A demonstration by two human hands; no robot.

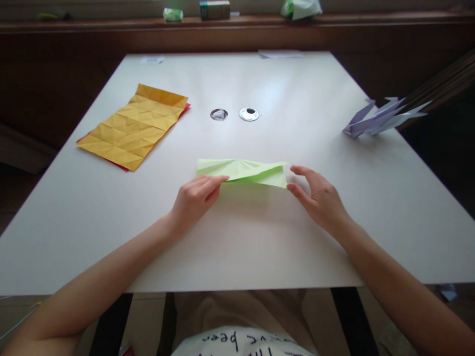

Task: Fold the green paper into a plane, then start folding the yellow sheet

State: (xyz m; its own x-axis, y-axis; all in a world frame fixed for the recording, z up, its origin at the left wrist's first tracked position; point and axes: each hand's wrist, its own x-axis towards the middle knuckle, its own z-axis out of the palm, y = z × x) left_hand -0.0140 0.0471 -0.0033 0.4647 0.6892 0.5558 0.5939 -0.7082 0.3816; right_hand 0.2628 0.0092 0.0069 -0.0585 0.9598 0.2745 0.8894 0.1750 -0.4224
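A light green paper [243, 171], folded into a long narrow strip, lies on the white table [260, 237] in front of me. My left hand [196, 198] pinches the strip's near edge left of its middle, fingers curled over it. My right hand [319, 199] is at the strip's right end, thumb and forefinger apart and touching or almost touching the paper's corner.
A creased yellow sheet [134, 126] over a red one lies at the left. Two round cable holes [234, 114] sit mid-table. Folded lavender paper shapes [382, 117] rest at the right edge. A wooden ledge [237, 22] behind the table carries small boxes and wrappers.
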